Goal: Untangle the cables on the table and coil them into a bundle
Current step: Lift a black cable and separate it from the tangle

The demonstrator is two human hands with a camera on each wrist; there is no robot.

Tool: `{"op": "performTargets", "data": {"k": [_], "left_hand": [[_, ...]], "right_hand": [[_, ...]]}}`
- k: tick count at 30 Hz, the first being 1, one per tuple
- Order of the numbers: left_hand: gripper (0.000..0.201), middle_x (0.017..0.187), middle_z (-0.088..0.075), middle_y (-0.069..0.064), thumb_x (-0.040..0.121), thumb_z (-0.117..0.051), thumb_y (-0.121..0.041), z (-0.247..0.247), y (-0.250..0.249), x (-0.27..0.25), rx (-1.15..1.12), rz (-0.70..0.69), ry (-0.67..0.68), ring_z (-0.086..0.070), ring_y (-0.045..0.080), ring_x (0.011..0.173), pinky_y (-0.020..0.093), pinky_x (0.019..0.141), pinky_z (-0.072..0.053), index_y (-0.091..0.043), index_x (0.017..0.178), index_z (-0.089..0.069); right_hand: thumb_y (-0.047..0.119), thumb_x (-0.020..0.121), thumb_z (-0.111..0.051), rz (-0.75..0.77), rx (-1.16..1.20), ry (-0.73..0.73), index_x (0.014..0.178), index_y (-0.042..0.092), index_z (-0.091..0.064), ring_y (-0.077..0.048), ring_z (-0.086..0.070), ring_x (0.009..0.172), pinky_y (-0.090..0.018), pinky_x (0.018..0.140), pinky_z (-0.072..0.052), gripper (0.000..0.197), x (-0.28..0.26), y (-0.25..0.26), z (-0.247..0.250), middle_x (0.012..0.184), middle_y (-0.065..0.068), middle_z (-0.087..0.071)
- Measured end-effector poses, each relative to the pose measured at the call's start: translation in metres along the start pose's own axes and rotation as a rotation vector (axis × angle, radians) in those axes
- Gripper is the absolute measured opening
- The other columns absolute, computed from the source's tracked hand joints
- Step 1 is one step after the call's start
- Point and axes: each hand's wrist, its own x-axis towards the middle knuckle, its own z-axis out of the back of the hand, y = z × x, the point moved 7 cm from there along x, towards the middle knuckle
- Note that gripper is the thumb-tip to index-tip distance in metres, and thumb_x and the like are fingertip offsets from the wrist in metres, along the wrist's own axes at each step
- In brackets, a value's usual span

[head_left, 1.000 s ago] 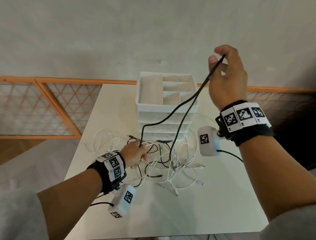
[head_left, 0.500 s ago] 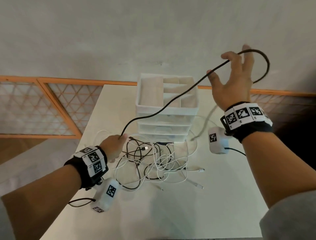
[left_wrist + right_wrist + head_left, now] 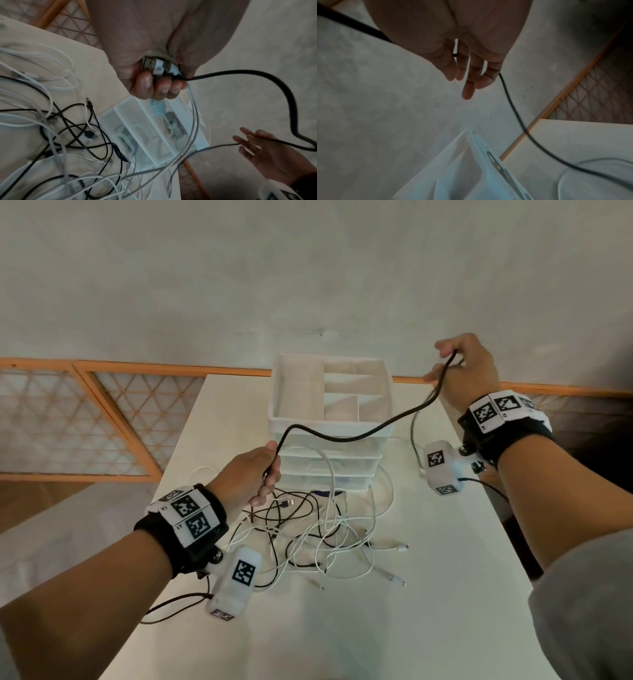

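1. Since half a second earlier, the right hand [image 3: 467, 371] dropped from well above the drawer organiser [image 3: 330, 419] to level with its top rim; the wide loop over its fingers was gone and the black cable [image 3: 342, 436] ran doubled past it.
2. Right grip: fingers loosely extended, cable draped through them, not clenched.
3. Left hand [image 3: 251, 477] lifted off the worktop [image 3: 445, 611]; its grip curled tight round the USB plugs [image 3: 154, 66] and the black cable end.
4. Meaning, as a judgement: one cable was largely free of the tangled pile [image 3: 318, 539], and coiling was starting; the rest stayed knotted on the worktop.
5. Writing: only square coded markers on the wristbands [image 3: 188, 513]; tiny characters beside them unreadable. No brands seen.
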Motion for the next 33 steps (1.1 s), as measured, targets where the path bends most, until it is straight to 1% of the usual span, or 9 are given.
{"op": "performTargets", "data": {"k": [4,8,12,15,18,22,25,29,33], "left_hand": [[0.033,0.06,-0.044,0.0,0.105,-0.038,-0.029,0.009,0.003,-0.001,0.025,-0.04,-0.036,-0.035,0.012,0.052,0.022,0.04,-0.025,-0.01,0.084,-0.055],[0.03,0.063,-0.046,0.0,0.105,-0.039,-0.021,0.017,0.004,-0.006,0.008,-0.043,-0.084,-0.038,0.013,0.053,0.021,0.042,-0.028,-0.008,0.085,-0.059],[0.028,0.063,-0.043,-0.003,0.105,-0.038,-0.02,0.023,-0.002,-0.013,0.057,-0.065,-0.082,-0.032,0.008,0.046,0.018,0.039,-0.024,-0.006,0.092,-0.059],[0.03,0.062,-0.038,-0.002,0.105,-0.039,-0.023,0.016,-0.009,-0.018,0.073,-0.08,-0.031,-0.024,0.007,0.043,0.017,0.037,-0.018,-0.003,0.098,-0.061],[0.033,0.061,-0.033,-0.002,0.104,-0.041,-0.025,-0.011,-0.025,-0.028,0.107,-0.155,0.104,-0.022,0.008,0.043,0.016,0.037,-0.02,-0.001,0.101,-0.063],[0.029,0.062,-0.037,-0.001,0.102,-0.045,-0.023,-0.037,-0.059,-0.051,0.107,-0.33,0.266,-0.031,0.012,0.05,0.021,0.044,-0.025,-0.001,0.104,-0.064],[0.029,0.064,-0.046,0.0,0.101,-0.047,-0.02,-0.021,-0.07,-0.063,0.153,-0.404,0.284,-0.039,0.016,0.056,0.025,0.051,-0.034,0.0,0.11,-0.066],[0.026,0.078,-0.069,0.008,0.1,-0.051,-0.017,0.004,-0.021,-0.056,0.656,-0.26,0.32,-0.058,0.014,0.063,0.026,0.058,-0.044,-0.029,0.086,-0.071],[0.026,0.088,-0.061,0.001,0.096,-0.039,-0.005,0.015,0.058,-0.044,0.903,0.061,0.257,-0.058,0.014,0.064,0.022,0.057,-0.052,-0.015,0.075,-0.049]], "right_hand": [[-0.013,0.075,-0.041,0.087,0.05,0.007,0.077,0.036,-0.045,0.006,-0.07,0.084,-0.039,0.094,-0.054,0.049,-0.002,0.004,0.008,0.118,0.021,-0.062],[-0.015,0.076,-0.047,-0.062,-0.199,0.214,0.084,0.042,-0.054,-0.018,-0.068,0.094,-0.04,0.085,-0.055,0.058,-0.035,-0.061,-0.021,0.129,0.01,-0.057],[0.0,0.087,-0.05,-0.245,-0.517,0.516,0.128,0.033,-0.055,-0.032,-0.06,0.104,-0.037,0.089,-0.051,0.052,-0.108,-0.124,-0.05,0.115,-0.01,-0.065],[0.018,0.089,-0.066,-0.143,-0.244,0.418,0.123,0.035,-0.058,-0.02,-0.065,0.085,-0.037,0.089,-0.052,0.039,-0.138,-0.083,-0.06,0.081,0.0,-0.069],[0.051,0.076,-0.078,-0.002,0.081,0.583,0.13,0.046,-0.049,-0.003,-0.054,0.055,-0.016,0.065,-0.046,0.061,-0.175,0.002,-0.088,0.058,0.008,-0.061],[0.054,0.084,-0.069,0.078,-0.217,0.73,0.097,0.035,-0.072,0.002,-0.055,0.057,-0.018,0.063,-0.042,0.023,-0.189,0.013,-0.122,0.066,0.018,-0.066],[0.045,0.091,-0.063,-0.08,-0.452,0.595,0.076,0.021,-0.069,-0.022,-0.066,0.076,-0.027,0.065,-0.041,0.029,-0.153,-0.029,-0.096,0.073,0.0,-0.068],[0.027,0.089,-0.067,-0.009,-0.308,0.028,0.094,0.016,-0.067,-0.022,-0.06,0.074,-0.024,0.068,-0.04,0.011,-0.123,-0.027,-0.032,0.078,0.0,-0.067],[0.017,0.086,-0.071,-0.09,-0.41,0.381,0.128,0.025,-0.053,-0.028,-0.065,0.093,-0.023,0.084,-0.043,0.047,-0.157,-0.062,-0.085,0.113,-0.007,-0.069]]}}
